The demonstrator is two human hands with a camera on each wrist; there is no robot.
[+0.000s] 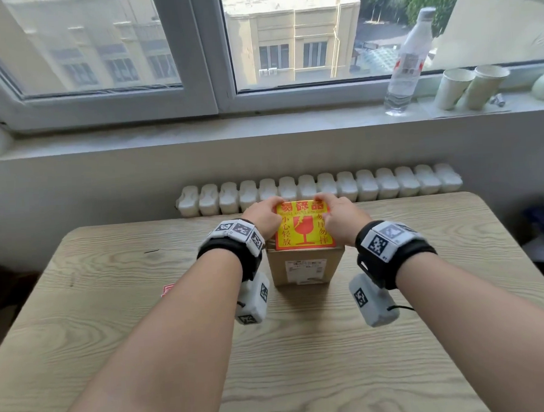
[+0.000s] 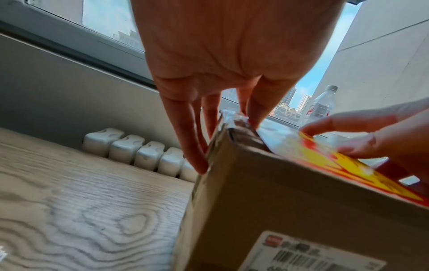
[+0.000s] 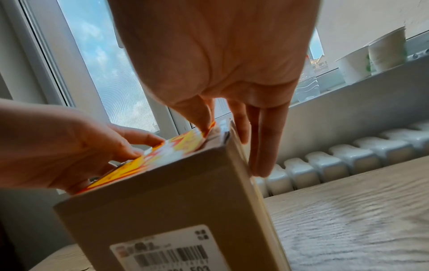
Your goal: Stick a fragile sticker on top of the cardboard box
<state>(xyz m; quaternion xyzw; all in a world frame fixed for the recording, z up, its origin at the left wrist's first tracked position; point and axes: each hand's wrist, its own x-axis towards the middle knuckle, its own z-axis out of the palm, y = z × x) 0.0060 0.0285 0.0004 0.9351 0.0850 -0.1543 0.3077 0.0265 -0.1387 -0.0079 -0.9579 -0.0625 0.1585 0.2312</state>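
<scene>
A brown cardboard box (image 1: 277, 268) stands upright in the middle of the wooden table (image 1: 143, 307). A yellow and red fragile sticker (image 1: 303, 226) lies on its top face. My left hand (image 1: 263, 217) rests at the sticker's far left corner and my right hand (image 1: 339, 216) at its far right corner. In the left wrist view the left hand (image 2: 220, 64) has straight fingers (image 2: 183, 128) reaching down the box (image 2: 278, 201) side. In the right wrist view the right hand (image 3: 220, 64) presses a fingertip on the sticker (image 3: 176, 148) corner, its other fingers straight along the box (image 3: 162, 201) side.
A white radiator (image 1: 320, 187) runs behind the table's far edge. On the windowsill at the right stand a plastic bottle (image 1: 408, 63) and two paper cups (image 1: 469, 85). A small red and white scrap (image 1: 168, 290) lies on the table left of my left wrist.
</scene>
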